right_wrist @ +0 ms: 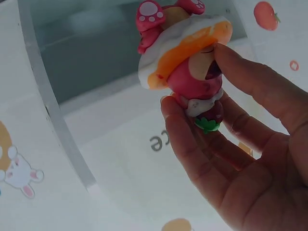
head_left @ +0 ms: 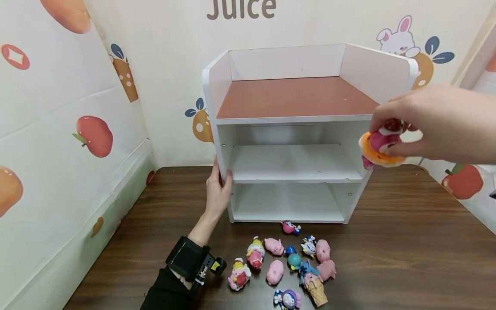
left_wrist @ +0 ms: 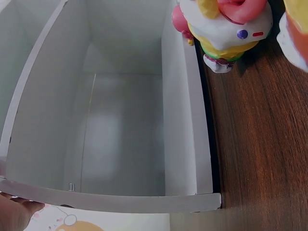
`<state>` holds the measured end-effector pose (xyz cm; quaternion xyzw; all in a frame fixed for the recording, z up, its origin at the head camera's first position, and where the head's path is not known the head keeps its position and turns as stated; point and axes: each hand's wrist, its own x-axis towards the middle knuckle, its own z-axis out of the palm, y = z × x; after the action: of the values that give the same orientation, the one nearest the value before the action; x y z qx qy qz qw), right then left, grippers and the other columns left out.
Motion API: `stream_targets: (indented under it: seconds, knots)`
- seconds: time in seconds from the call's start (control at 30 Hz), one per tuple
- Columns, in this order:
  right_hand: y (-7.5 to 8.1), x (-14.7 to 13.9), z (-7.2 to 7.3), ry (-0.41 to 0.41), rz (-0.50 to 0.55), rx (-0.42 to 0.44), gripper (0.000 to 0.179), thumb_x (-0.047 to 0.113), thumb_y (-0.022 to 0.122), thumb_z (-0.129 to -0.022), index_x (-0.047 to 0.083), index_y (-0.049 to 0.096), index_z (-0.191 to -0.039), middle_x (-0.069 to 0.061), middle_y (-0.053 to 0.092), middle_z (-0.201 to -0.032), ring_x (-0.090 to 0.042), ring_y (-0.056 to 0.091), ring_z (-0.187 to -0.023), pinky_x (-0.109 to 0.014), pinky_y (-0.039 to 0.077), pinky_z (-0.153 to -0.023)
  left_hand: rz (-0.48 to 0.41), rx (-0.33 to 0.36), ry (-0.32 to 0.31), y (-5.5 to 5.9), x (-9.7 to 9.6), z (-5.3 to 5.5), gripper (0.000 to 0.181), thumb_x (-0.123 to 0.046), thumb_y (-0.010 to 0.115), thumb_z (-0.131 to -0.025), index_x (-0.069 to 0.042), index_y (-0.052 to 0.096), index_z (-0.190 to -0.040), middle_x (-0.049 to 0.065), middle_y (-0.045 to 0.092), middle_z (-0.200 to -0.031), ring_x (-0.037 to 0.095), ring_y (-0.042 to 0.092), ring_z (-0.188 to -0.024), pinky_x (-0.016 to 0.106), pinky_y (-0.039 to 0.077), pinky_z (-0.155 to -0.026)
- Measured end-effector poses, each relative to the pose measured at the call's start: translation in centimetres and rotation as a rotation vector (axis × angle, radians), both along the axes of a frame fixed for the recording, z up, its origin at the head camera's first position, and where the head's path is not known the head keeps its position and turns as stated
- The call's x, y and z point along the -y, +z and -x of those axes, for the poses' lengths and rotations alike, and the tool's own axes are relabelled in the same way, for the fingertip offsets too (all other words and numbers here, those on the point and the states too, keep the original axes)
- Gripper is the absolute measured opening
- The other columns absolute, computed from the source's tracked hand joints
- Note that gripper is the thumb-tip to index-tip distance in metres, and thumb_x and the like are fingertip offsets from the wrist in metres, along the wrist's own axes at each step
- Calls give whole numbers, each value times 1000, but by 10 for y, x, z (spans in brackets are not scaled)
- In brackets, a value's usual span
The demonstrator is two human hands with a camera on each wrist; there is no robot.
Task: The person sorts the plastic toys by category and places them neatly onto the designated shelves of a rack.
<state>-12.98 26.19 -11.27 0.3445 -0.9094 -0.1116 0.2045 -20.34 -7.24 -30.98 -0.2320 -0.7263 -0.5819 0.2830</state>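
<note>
My right hand (head_left: 430, 125) pinches a toy figurine (right_wrist: 192, 82) between thumb and fingers, in front of the right side of a small white shelf (head_left: 290, 219). Pink with an orange-and-white ring around it, the figurine has a green-leaved strawberry at one end in the right wrist view. On the shelf's left side panel, my left hand (head_left: 218, 191) grips the edge, thumb on the front and fingers round the outside. The shelf has a brown top board (head_left: 294, 97) and two bare white levels below. In the left wrist view only some fingertips (left_wrist: 19, 211) show at the panel.
Several small toys lie on the dark wood table (head_left: 407, 249) before the shelf, among them pink pigs (head_left: 275, 272), an ice-cream cone figure (head_left: 315, 290) and cake-like figures (head_left: 239, 274). One pink figurine (head_left: 290, 227) lies close to the shelf's base. Printed walls stand behind and beside.
</note>
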Motion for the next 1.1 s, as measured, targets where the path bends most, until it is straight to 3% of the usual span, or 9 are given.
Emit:
stream_targets:
  seconds: [0.27, 0.4, 0.67, 0.87, 1.1]
  knots:
    - [36, -1, 26, -87, -16, -22, 32, 50, 78, -53, 41, 56, -75, 21, 53, -64, -4, 51, -60, -25, 43, -55, 3, -10, 14, 0, 0, 0, 52, 12, 43, -84, 10, 27, -133, 30, 41, -125, 43, 45, -106, 53, 38, -84]
    - [49, -2, 46, -121, -5, -8, 31, 41, 81, -54, 33, 59, -74, 13, 54, -65, -11, 48, -62, -21, 39, -53, 7, -25, 17, 0, 1, 2, 52, 13, 43, -83, 11, 27, -133, 30, 41, -125, 43, 45, -107, 53, 38, -85]
    - [58, -1, 82, -252, -52, 3, 29, 32, 80, -59, 15, 63, -76, 1, 53, -65, -19, 44, -61, -31, 33, -52, 1, -21, 13, -2, 2, 2, 52, 12, 43, -84, 10, 27, -133, 31, 41, -124, 43, 46, -105, 53, 38, -84]
    - [61, 8, 89, -323, -29, 102, 28, 19, 78, -65, 3, 62, -83, -9, 56, -70, -26, 45, -67, -29, 39, -49, -4, -7, 9, -2, 1, 1, 52, 12, 43, -84, 10, 27, -133, 32, 43, -122, 43, 47, -103, 53, 39, -82]
    - [64, 12, 90, -375, -10, 153, 26, 10, 74, -69, -4, 59, -84, -18, 54, -73, -29, 44, -68, -31, 44, -47, -4, -12, 7, -1, 1, 1, 52, 12, 43, -84, 10, 27, -133, 31, 42, -124, 43, 46, -105, 52, 39, -84]
